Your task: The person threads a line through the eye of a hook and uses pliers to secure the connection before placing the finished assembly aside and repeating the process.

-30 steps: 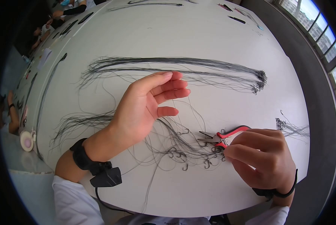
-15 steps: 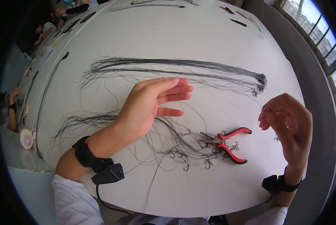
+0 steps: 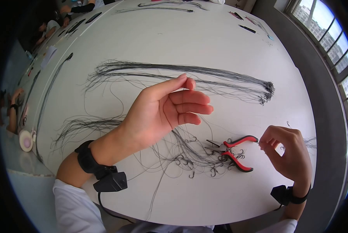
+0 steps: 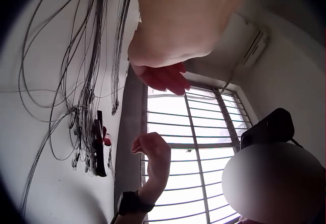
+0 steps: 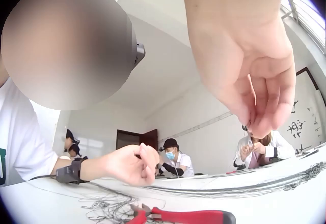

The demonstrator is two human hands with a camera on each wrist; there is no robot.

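Observation:
My left hand [image 3: 158,108] is raised over the middle of the table, thumb and index fingertip pinching a thin fishing line; the other fingers stand loosely extended. At the right, my right hand [image 3: 288,153] pinches with thumb and fingertips; a small dark bit, too small to make out, shows at the fingertips [image 5: 249,124]. Red-and-black pliers [image 3: 240,141] lie with handles spread just left of that hand, their jaws apart. Under them is a loose tangle of dark lines with fish hooks [image 3: 191,161]. Behind my left hand lies a long bundle of hooked lines [image 3: 220,72].
Another hooked bundle [image 3: 310,143] lies at the right edge, partly behind my right hand. A white spool [image 3: 26,140] sits at the left. Black and red tools [image 3: 247,29] lie at the far right. Other people [image 5: 175,160] sit around the table.
My right hand has let go of the pliers, leaving them on the hooks, risen to the right, then come down beside the handles. The left hand's lower fingers have spread and shifted slightly right.

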